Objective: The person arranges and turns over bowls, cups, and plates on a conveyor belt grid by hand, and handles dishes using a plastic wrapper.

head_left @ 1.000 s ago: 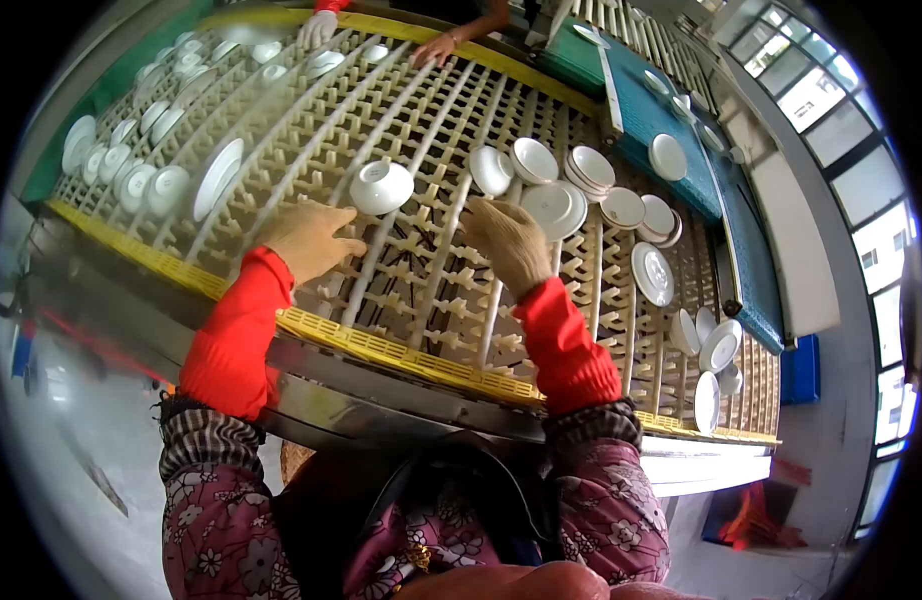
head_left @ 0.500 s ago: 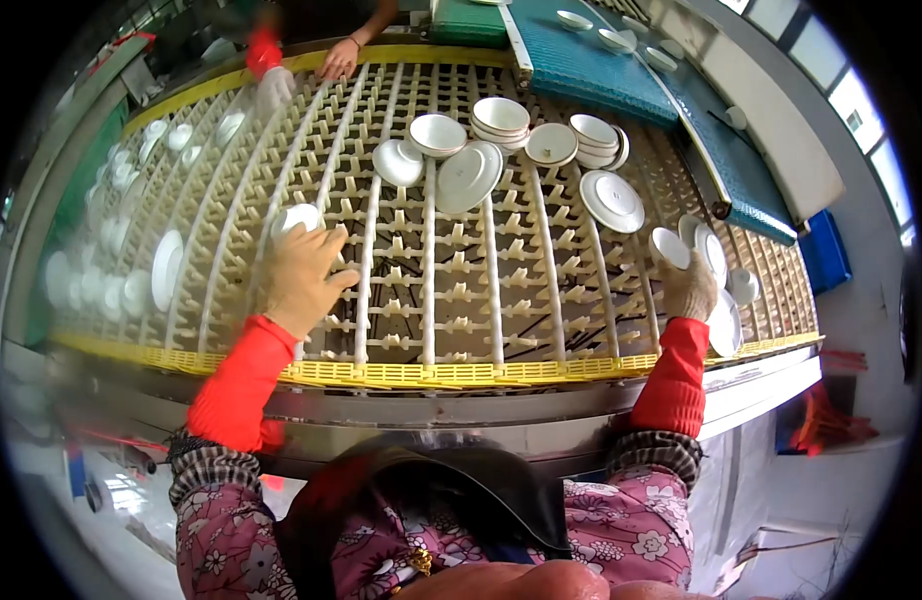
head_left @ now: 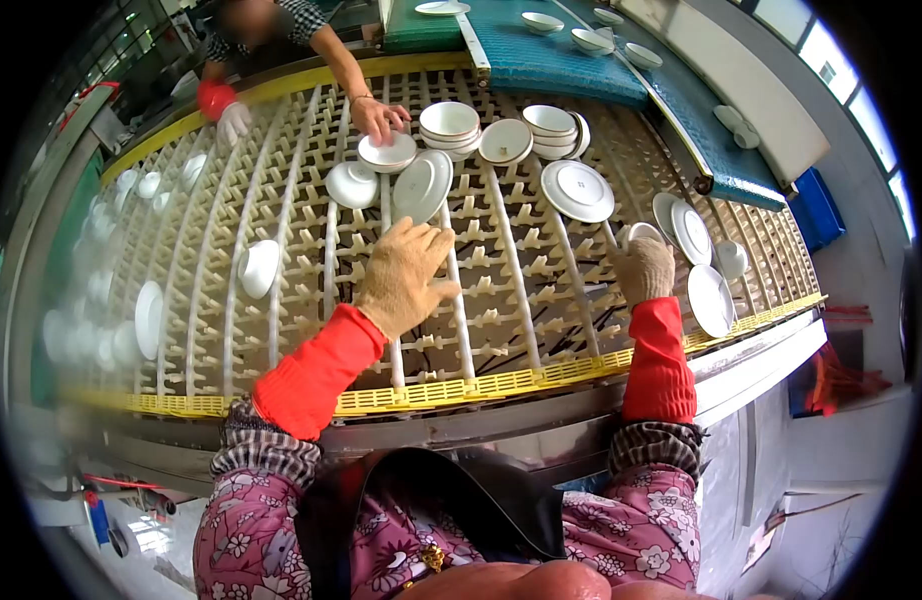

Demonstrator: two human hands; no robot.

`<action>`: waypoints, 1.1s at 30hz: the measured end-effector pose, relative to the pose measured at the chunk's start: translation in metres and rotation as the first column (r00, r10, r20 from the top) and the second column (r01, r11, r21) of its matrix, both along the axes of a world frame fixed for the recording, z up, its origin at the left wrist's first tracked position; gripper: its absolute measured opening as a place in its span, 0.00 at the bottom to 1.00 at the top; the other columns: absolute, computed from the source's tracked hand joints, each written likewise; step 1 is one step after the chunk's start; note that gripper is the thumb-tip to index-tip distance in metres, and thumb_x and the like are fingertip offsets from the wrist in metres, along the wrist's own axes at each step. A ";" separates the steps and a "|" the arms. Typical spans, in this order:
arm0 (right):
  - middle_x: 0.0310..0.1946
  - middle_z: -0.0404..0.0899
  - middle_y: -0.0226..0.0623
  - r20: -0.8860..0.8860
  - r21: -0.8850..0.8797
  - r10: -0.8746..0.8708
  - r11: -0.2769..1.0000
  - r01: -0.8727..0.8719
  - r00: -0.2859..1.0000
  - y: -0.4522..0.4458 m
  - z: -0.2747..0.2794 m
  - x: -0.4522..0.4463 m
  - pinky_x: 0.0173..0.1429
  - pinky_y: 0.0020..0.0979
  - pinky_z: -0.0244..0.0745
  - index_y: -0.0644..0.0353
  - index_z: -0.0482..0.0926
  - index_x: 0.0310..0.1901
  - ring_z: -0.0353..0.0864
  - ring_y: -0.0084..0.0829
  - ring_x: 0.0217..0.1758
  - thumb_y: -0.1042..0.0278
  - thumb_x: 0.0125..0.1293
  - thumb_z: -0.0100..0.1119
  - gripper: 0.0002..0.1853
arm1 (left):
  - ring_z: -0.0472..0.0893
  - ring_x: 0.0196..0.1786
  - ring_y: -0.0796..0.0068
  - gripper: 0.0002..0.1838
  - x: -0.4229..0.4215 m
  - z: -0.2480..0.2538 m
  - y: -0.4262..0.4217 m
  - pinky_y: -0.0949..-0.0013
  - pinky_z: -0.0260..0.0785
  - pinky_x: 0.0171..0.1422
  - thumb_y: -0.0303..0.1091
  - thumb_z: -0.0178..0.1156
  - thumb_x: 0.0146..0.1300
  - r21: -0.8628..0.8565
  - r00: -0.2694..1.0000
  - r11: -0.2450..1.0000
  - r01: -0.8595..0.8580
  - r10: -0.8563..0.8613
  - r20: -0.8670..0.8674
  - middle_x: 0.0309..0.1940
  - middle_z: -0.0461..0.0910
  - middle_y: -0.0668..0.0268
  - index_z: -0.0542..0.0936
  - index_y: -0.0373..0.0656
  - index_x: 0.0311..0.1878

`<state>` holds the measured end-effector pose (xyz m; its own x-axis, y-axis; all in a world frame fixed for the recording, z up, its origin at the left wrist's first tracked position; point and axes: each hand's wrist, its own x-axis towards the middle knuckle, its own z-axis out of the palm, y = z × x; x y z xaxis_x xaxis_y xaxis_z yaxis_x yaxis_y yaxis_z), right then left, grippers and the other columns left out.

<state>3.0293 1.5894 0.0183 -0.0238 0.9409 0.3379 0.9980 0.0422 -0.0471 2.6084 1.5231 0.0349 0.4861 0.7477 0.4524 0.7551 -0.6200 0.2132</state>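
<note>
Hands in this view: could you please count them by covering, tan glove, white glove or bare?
Tan-gloved: 2, the wearer's left hand and right hand
White-gloved: 1, a co-worker's gloved hand
Bare: 1, a co-worker's bare hand
Total: 4

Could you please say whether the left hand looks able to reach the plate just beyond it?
Probably yes: the left hand is open, with nothing visible between it and the plate.

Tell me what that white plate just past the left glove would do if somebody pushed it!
The white plate would probably stay stiff, since its rim shows no sag. It might bump or tip instead of sliding smoothly, with knobbly pegs around it. It looks like glossy ceramic, so it could be slippery and perhaps chip against the bowl stack beside it.
</note>
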 end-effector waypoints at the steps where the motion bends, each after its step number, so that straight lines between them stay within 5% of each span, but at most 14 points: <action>1: 0.36 0.91 0.53 -0.002 -0.096 -0.011 0.995 0.010 1.000 -0.003 0.003 -0.012 0.53 0.53 0.83 0.59 0.95 0.38 0.90 0.55 0.44 0.46 0.67 0.74 0.20 | 0.83 0.60 0.48 0.47 0.004 0.003 -0.003 0.50 0.75 0.73 0.52 0.85 0.51 0.023 1.000 1.000 0.014 -0.014 0.009 0.55 0.87 0.49 0.83 0.28 0.68; 5: 0.40 0.92 0.46 -0.587 -0.138 0.345 0.849 -0.510 0.733 -0.044 0.052 -0.079 0.56 0.53 0.86 0.57 0.95 0.47 0.92 0.51 0.46 0.53 0.69 0.79 0.16 | 0.81 0.72 0.46 0.56 0.017 0.009 -0.016 0.44 0.66 0.86 0.52 0.88 0.46 0.103 0.996 0.993 0.060 -0.066 0.055 0.66 0.85 0.49 0.79 0.30 0.76; 9: 0.55 0.92 0.47 -0.439 0.139 0.788 0.534 -0.834 0.431 -0.042 0.052 -0.112 0.57 0.46 0.88 0.58 0.94 0.53 0.92 0.48 0.54 0.58 0.71 0.78 0.15 | 0.80 0.77 0.42 0.52 0.031 0.031 -0.025 0.40 0.63 0.91 0.53 0.85 0.50 0.077 0.988 0.985 0.154 -0.155 0.019 0.69 0.84 0.43 0.81 0.29 0.74; 13: 0.48 0.93 0.39 -0.041 0.125 0.291 0.951 -0.284 0.956 -0.020 0.043 -0.046 0.56 0.47 0.88 0.55 0.92 0.49 0.92 0.46 0.52 0.57 0.65 0.82 0.16 | 0.89 0.48 0.50 0.20 0.020 0.011 -0.032 0.51 0.82 0.57 0.44 0.81 0.56 -0.109 0.971 0.965 0.237 -0.234 0.042 0.43 0.90 0.54 0.92 0.37 0.43; 19: 0.52 0.93 0.48 -0.012 -0.062 -0.399 0.916 0.397 0.917 -0.024 -0.002 0.108 0.61 0.51 0.86 0.55 0.91 0.60 0.92 0.53 0.57 0.44 0.56 0.87 0.33 | 0.89 0.44 0.46 0.24 -0.003 0.021 -0.048 0.48 0.83 0.47 0.55 0.76 0.71 -0.590 0.985 0.805 -0.055 0.141 0.101 0.42 0.90 0.48 0.93 0.40 0.50; 21: 0.54 0.92 0.52 0.003 -0.094 -0.418 0.904 0.416 0.909 -0.023 -0.023 0.135 0.62 0.53 0.85 0.58 0.90 0.60 0.91 0.57 0.59 0.43 0.57 0.85 0.35 | 0.91 0.50 0.48 0.24 -0.036 -0.019 -0.045 0.50 0.83 0.52 0.54 0.75 0.73 -0.022 0.984 0.994 0.111 -0.113 -0.137 0.49 0.92 0.46 0.92 0.42 0.57; 23: 0.56 0.91 0.57 0.002 -0.135 -0.405 0.906 0.402 0.914 -0.019 -0.040 0.150 0.64 0.55 0.84 0.61 0.90 0.60 0.90 0.60 0.61 0.41 0.57 0.84 0.37 | 0.91 0.55 0.53 0.20 -0.043 0.007 -0.060 0.55 0.84 0.63 0.53 0.72 0.76 -0.586 0.903 0.810 -0.024 0.269 0.336 0.52 0.92 0.53 0.94 0.47 0.57; 25: 0.58 0.90 0.61 -0.011 -0.159 -0.376 0.915 0.370 0.926 -0.013 -0.060 0.164 0.65 0.57 0.84 0.64 0.90 0.60 0.88 0.64 0.63 0.39 0.58 0.82 0.38 | 0.91 0.55 0.57 0.18 -0.085 -0.010 -0.058 0.58 0.85 0.66 0.51 0.74 0.74 -0.536 0.914 0.834 -0.127 0.308 0.263 0.52 0.93 0.56 0.94 0.49 0.56; 26: 0.59 0.90 0.63 -0.012 -0.169 -0.388 0.909 0.380 0.922 -0.011 -0.065 0.164 0.65 0.58 0.83 0.65 0.90 0.61 0.88 0.66 0.64 0.38 0.58 0.81 0.39 | 0.92 0.57 0.60 0.18 -0.127 -0.037 -0.051 0.59 0.85 0.69 0.47 0.75 0.72 0.115 0.960 0.988 -0.099 0.125 -0.251 0.55 0.93 0.59 0.93 0.52 0.60; 27: 0.59 0.90 0.65 -0.021 -0.177 -0.406 0.901 0.397 0.913 -0.015 -0.065 0.152 0.66 0.59 0.83 0.67 0.89 0.61 0.87 0.67 0.66 0.37 0.58 0.81 0.40 | 0.91 0.63 0.61 0.21 -0.164 -0.042 -0.055 0.59 0.85 0.71 0.44 0.76 0.69 0.001 0.975 0.977 -0.213 0.212 -0.067 0.57 0.93 0.62 0.91 0.58 0.65; 29: 0.58 0.90 0.66 0.018 -0.239 -0.526 0.824 0.514 0.850 -0.028 -0.026 0.090 0.65 0.59 0.84 0.67 0.91 0.59 0.90 0.65 0.64 0.54 0.70 0.67 0.25 | 0.94 0.62 0.57 0.29 -0.230 -0.045 -0.076 0.56 0.89 0.67 0.37 0.79 0.65 0.181 0.845 0.845 -0.503 0.525 -0.102 0.61 0.93 0.60 0.86 0.55 0.69; 31: 0.55 0.89 0.71 -0.009 -0.129 -0.566 0.818 0.560 0.825 -0.029 -0.041 0.092 0.64 0.59 0.84 0.71 0.91 0.56 0.91 0.66 0.63 0.55 0.68 0.70 0.26 | 0.94 0.60 0.57 0.32 -0.289 -0.047 -0.100 0.54 0.86 0.70 0.44 0.78 0.70 0.007 0.610 0.610 -0.792 0.792 0.014 0.63 0.92 0.57 0.83 0.49 0.75; 32: 0.56 0.90 0.69 0.030 -0.149 -0.560 0.817 0.558 0.828 -0.024 -0.046 0.096 0.64 0.58 0.85 0.70 0.91 0.57 0.91 0.65 0.63 0.58 0.70 0.68 0.24 | 0.93 0.60 0.52 0.35 -0.299 -0.039 -0.107 0.55 0.83 0.68 0.55 0.77 0.69 -0.547 0.208 0.564 -0.619 0.789 0.579 0.60 0.93 0.50 0.85 0.40 0.70; 33: 0.56 0.90 0.68 0.070 -0.170 -0.553 0.813 0.556 0.830 -0.016 -0.052 0.103 0.64 0.57 0.86 0.70 0.91 0.58 0.92 0.63 0.62 0.61 0.71 0.66 0.22 | 0.92 0.60 0.49 0.34 -0.300 -0.038 -0.114 0.54 0.82 0.69 0.57 0.76 0.70 -0.486 0.228 0.421 -0.766 0.884 0.407 0.60 0.92 0.51 0.86 0.40 0.67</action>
<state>3.1320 1.5733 -0.0336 0.5162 0.8392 0.1710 0.8502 -0.5262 0.0164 2.3082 1.4091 -0.0034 -0.7337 0.6539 0.1845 0.5186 0.3637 0.7738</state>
